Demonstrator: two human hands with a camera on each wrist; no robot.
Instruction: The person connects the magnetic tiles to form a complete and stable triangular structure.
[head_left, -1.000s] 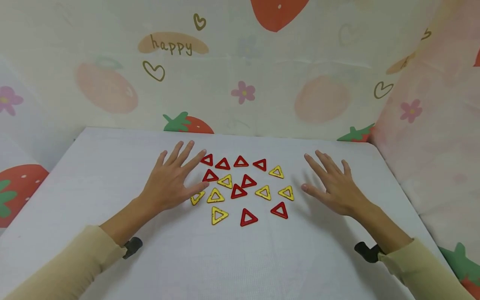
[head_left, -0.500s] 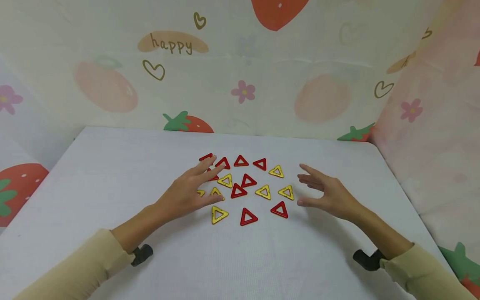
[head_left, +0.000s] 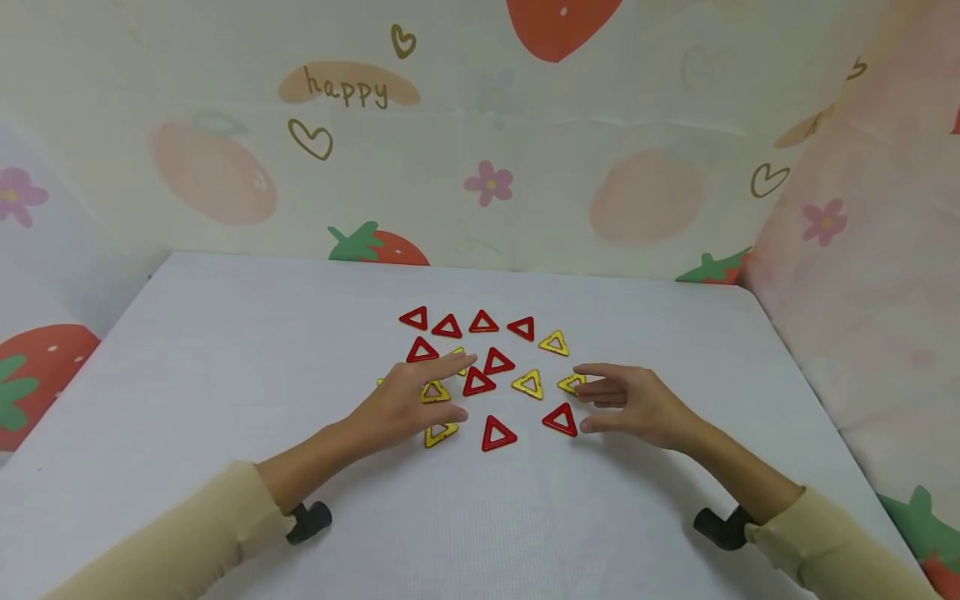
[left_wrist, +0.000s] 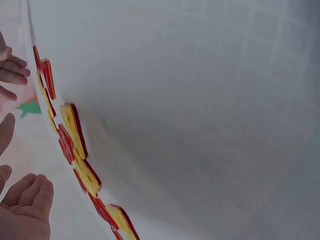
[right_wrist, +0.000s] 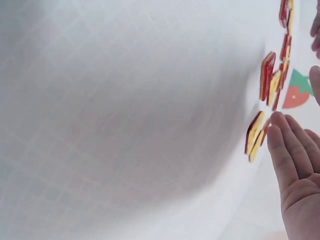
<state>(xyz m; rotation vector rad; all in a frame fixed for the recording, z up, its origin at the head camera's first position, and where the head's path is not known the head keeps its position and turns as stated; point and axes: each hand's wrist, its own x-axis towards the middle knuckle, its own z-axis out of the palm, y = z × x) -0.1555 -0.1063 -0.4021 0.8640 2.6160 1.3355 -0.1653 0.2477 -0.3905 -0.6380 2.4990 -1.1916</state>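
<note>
Several hollow triangle tiles, some red [head_left: 498, 434] and some yellow [head_left: 528, 384], lie scattered on the white table [head_left: 480, 525]. My left hand [head_left: 401, 404] hovers at the left side of the group with fingers and thumb apart, holding nothing. It overlaps a yellow tile [head_left: 435, 391] and partly hides others behind its fingers. On the right, my right hand [head_left: 637, 404] has its palm turned inward, its fingertips near a red tile [head_left: 560, 420] and covering part of a yellow tile [head_left: 570, 383]. In the right wrist view the fingers [right_wrist: 292, 150] are stretched out above the tiles.
Behind the table hangs a pale cloth [head_left: 555, 117] printed with strawberries, hearts and flowers, meeting the back edge. A pink patterned cloth [head_left: 870, 292] borders the right side. Dark wrist camera mounts [head_left: 309, 522] stick out under both sleeves.
My left hand has moved right and toward me, over the left tiles, uncovering red ones behind it. The right hand has come inward and lower. Both have turned from spread, palm-down to palm-inward; tiles stay put.
</note>
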